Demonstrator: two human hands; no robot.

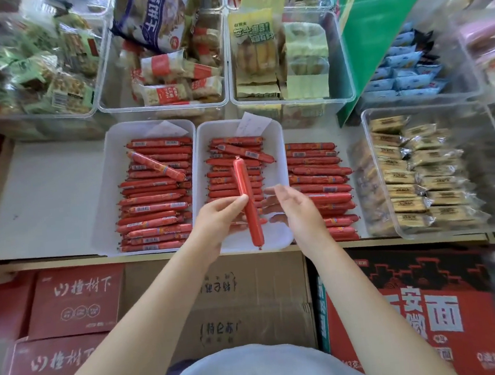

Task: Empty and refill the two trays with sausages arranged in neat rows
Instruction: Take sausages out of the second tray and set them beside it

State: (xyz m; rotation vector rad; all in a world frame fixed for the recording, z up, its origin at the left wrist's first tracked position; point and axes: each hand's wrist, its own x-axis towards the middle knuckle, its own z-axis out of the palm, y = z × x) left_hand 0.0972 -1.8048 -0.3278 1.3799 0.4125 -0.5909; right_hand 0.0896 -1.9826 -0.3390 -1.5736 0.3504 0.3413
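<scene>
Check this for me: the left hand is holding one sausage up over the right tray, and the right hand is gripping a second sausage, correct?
Not quite. In the head view the left hand does hold one sausage over the right tray, but the right hand grips nothing; its fingers are open.

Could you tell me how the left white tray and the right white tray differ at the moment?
The left tray is filled front to back; the right tray has bare floor at its near end. One sausage lies diagonally on the left tray's rows; over the right tray the left hand holds a sausage lengthwise. Both hold crosswise sausage rows and a paper slip.
</scene>
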